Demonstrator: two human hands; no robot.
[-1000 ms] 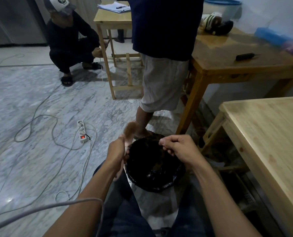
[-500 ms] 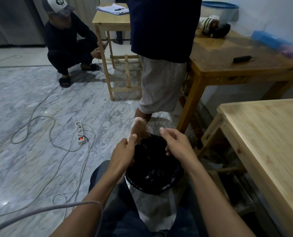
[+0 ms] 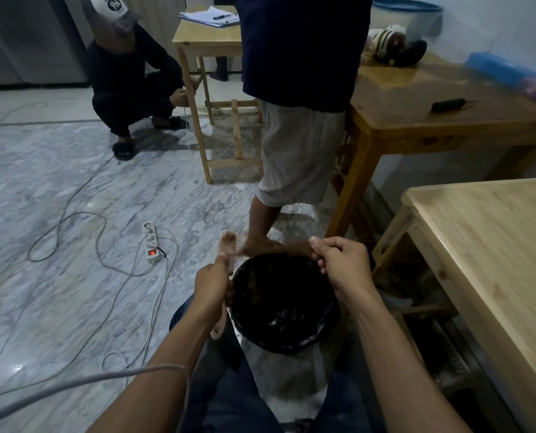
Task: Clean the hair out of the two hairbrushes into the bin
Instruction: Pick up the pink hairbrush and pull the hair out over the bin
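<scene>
Hands: right hand (image 3: 343,260), centre frame at the far rim of the bin, now pinching a tuft of hair (image 3: 301,246), where half a second ago its fingers were spread and bare. Left hand (image 3: 212,281) grips the hairbrush (image 3: 227,248) just left of the rim.
Bin (image 3: 323,334): black-lined, lower centre.
Judgement: tuft due for dropping; second brush not seen.

Grey-veined marble floor (image 3: 72,189), bearing a black-lined bin (image 3: 283,303), a white power strip (image 3: 152,243) with looping cables (image 3: 69,214), and wooden tables (image 3: 491,245) at right.
</scene>
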